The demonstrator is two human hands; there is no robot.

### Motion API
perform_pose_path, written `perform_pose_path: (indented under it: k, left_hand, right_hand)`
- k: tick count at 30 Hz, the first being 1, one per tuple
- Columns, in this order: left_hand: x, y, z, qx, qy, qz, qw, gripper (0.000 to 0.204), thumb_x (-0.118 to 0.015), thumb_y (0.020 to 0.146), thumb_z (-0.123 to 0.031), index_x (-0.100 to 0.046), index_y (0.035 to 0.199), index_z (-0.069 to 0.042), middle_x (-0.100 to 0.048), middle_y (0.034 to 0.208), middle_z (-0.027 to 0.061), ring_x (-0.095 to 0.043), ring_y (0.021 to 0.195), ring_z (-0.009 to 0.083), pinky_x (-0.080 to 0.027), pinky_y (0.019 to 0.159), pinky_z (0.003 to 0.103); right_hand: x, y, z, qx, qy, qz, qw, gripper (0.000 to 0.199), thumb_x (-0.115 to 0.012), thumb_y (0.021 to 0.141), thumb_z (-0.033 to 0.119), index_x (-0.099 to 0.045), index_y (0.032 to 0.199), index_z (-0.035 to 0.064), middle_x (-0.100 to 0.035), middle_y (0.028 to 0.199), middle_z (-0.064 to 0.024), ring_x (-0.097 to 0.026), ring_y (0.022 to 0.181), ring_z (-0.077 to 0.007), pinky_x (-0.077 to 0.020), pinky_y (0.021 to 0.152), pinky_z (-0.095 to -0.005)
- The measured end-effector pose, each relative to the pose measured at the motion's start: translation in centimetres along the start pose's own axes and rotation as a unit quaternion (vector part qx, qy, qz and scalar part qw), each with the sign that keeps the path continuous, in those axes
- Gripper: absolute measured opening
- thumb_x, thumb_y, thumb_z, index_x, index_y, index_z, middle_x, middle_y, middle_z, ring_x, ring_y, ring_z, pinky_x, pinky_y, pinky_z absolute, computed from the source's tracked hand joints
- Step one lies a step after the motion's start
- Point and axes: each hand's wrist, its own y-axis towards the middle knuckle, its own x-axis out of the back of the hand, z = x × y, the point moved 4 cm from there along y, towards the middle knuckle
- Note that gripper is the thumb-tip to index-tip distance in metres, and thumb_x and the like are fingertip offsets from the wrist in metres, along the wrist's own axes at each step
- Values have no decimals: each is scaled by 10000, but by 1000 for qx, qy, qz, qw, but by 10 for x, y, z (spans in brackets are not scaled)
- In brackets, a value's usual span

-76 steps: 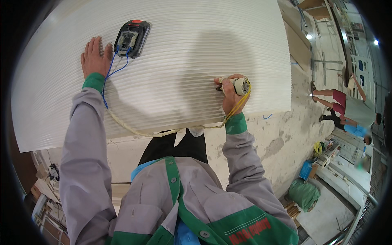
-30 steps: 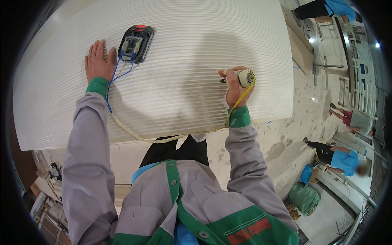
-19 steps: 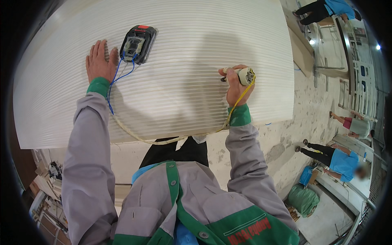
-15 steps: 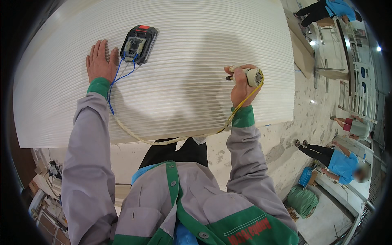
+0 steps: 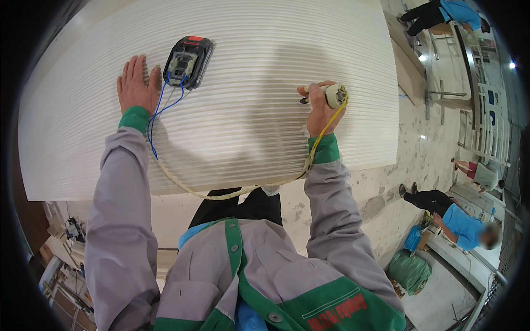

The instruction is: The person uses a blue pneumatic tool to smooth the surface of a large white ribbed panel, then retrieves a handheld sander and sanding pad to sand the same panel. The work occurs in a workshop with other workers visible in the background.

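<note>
My left hand [image 5: 138,87] lies flat on a white ribbed panel [image 5: 237,110], its fingers stretched out. Just right of it rests a black battery pack [image 5: 186,62] with a red tab. Two blue wires [image 5: 157,112] leave the pack and join a pale wrapped cable [image 5: 182,186] that loops along the panel's near edge. My right hand [image 5: 319,117] is closed around a small cream cylindrical motor tool [image 5: 334,96], held over the panel's right part. Yellow wires run from the tool's rear end to the cable. A dark tip shows at its left; the working end is mostly hidden by my fingers.
Two people in blue shirts [image 5: 461,226] [image 5: 459,12] are at benches on the right, with another person [image 5: 486,177] farther off. A green sack [image 5: 409,272] stands at lower right. Tools and boards [image 5: 69,259] lie at lower left.
My right hand has moved a little left and away from me with the motor tool, drawing the cable along. My left hand stays in nearly the same place on the panel.
</note>
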Motion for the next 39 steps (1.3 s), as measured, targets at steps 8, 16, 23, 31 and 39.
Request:
perform_pose_path:
  k: [8, 16, 23, 31, 39]
  left_hand:
    - [1, 0, 1, 1, -7, -2, 1000, 624, -460, 1042, -567, -444, 1543, -197, -383, 1637, 62, -269, 1551, 254, -176, 1278, 470]
    - [1, 0, 1, -4, -4, -10, 1000, 628, -463, 1039, -571, -442, 1545, -199, -386, 1637, 57, -277, 1548, 250, -177, 1278, 469]
    - [1, 3, 1, 2, -2, 8, 1000, 625, -453, 1047, -556, -420, 1557, -197, -358, 1652, 56, -257, 1555, 252, -169, 1279, 477]
    - [-11, 6, 7, 6, 10, 20, 1000, 808, -384, 1025, -659, -315, 1604, -99, -275, 1676, 174, -199, 1575, 303, -129, 1278, 486]
    - [-53, 97, 23, 378, 32, -28, 925, 1066, -374, 883, -845, -328, 1579, -39, -248, 1670, 213, -148, 1569, 369, -76, 1231, 585]
  right_hand:
    - [0, 10, -2, 24, 35, -3, 999, 163, -715, 879, 70, -602, 955, -21, -718, 809, -142, -728, 801, -210, -592, 729, -317]
    - [-5, 13, 1, 26, 8, 1, 1000, 140, -711, 875, 75, -615, 922, -15, -715, 798, -134, -730, 789, -219, -589, 716, -323]
    - [-9, 21, -7, -6, 5, -23, 1000, 157, -716, 872, 107, -623, 921, -11, -715, 795, -135, -736, 779, -224, -621, 736, -345]
    - [-10, 30, 0, 8, -1, 26, 1000, 216, -735, 903, 151, -608, 932, -21, -717, 812, -150, -749, 801, -233, -612, 720, -340]
    - [-9, 34, -10, 10, 15, 14, 1000, 194, -687, 911, 91, -561, 1009, -19, -707, 861, -158, -760, 833, -271, -607, 726, -342]
